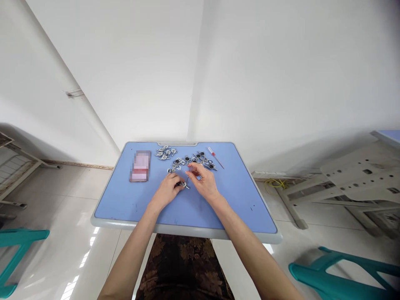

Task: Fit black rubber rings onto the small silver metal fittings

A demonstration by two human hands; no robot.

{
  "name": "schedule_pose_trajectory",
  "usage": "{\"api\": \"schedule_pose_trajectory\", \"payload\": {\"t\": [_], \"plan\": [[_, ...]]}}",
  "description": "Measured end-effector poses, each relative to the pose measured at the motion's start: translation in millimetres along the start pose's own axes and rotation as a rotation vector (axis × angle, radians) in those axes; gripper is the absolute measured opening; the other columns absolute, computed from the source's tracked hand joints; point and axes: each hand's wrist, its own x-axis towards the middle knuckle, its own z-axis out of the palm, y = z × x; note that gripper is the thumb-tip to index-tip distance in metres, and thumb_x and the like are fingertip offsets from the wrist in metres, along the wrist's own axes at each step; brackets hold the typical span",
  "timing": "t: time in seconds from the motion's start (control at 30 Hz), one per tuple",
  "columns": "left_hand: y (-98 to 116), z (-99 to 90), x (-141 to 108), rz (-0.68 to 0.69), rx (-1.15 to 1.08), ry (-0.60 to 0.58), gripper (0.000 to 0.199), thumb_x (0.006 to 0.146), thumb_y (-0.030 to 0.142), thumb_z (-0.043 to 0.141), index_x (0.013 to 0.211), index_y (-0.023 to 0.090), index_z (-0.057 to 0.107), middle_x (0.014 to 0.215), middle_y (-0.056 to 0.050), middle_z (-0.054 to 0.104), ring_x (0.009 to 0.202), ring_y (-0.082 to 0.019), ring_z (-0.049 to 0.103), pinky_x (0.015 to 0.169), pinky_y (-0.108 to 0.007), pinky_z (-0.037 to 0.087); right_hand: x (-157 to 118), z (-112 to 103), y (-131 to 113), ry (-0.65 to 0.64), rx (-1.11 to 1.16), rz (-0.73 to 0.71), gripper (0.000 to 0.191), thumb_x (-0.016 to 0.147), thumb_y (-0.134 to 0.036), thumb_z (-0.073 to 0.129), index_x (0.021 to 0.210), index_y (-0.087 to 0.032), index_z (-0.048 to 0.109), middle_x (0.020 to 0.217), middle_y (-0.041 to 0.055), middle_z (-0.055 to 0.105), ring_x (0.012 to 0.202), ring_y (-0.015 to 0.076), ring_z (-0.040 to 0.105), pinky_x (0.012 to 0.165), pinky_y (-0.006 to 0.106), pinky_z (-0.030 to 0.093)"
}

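Near the middle of the blue table (121, 204), my left hand (167, 191) is closed on a small metal part (185, 185) whose end sticks out past the fingertips. My right hand (202, 180) pinches a thin rod-like item (187, 178), its lower end at that metal part. Beyond my hands lies a loose pile of metal parts with black round pieces (200, 156). Several silver metal parts (164, 152) form another group to its left. A single part with a dark centre (170, 170) lies just past my left hand.
A pinkish, blurred rectangular object (140, 166) lies on the table's left side. At the back right is a thin stick with a red band (215, 157). A white wall rises behind the table. Green stools (340, 275) stand at both lower sides.
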Motion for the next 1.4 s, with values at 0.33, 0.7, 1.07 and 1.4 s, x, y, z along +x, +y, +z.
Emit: {"api": "schedule_pose_trajectory", "payload": {"t": [0.33, 0.7, 1.07, 1.4], "plan": [[-0.9, 2.0, -0.6, 0.007, 0.006, 0.02, 0.012, 0.082, 0.012, 0.06, 0.09, 0.018, 0.067, 0.089, -0.005, 0.061, 0.089, -0.02, 0.055, 0.077, -0.031, 0.047, 0.7, 3.6, -0.7, 0.025, -0.088, 0.004, 0.012, 0.085, -0.033, 0.058, 0.088, -0.022, 0.056, 0.069, -0.001, 0.055, 0.058, 0.0133, 0.051, 0.056, 0.026, 0.044], [2.9, 1.2, -0.6, 0.058, 0.039, 0.038, 0.014, 0.079, 0.009, 0.06, 0.088, 0.017, 0.066, 0.089, -0.004, 0.062, 0.089, -0.02, 0.056, 0.082, -0.032, 0.047, -2.3, -0.7, 0.3, -0.006, -0.118, -0.025, 0.029, 0.088, -0.032, 0.055, 0.115, -0.021, 0.057, 0.076, 0.002, 0.062, 0.059, 0.0149, 0.055, 0.061, 0.03, 0.05], [1.6, 2.9, -1.6, 0.035, 0.005, 0.032, 0.012, 0.083, 0.013, 0.06, 0.091, 0.018, 0.068, 0.093, -0.005, 0.062, 0.093, -0.021, 0.056, 0.084, -0.033, 0.046, 0.2, -4.6, -4.6, -0.079, 0.046, -0.043, 0.023, 0.09, -0.024, 0.049, 0.11, -0.023, 0.06, 0.087, 0.0034, 0.065, 0.078, 0.0163, 0.063, 0.073, 0.032, 0.055], [-4.4, 6.5, 0.0, 0.044, 0.012, 0.032, 0.013, 0.082, 0.014, 0.062, 0.093, 0.019, 0.068, 0.095, -0.005, 0.063, 0.093, -0.021, 0.056, 0.084, -0.034, 0.046, -1.0, -2.9, -6.3, -0.018, 0.004, 0.032, 0.013, 0.087, -0.03, 0.054, 0.096, -0.021, 0.056, 0.074, 0.0007, 0.059, 0.061, 0.0137, 0.056, 0.062, 0.028, 0.051]]}}
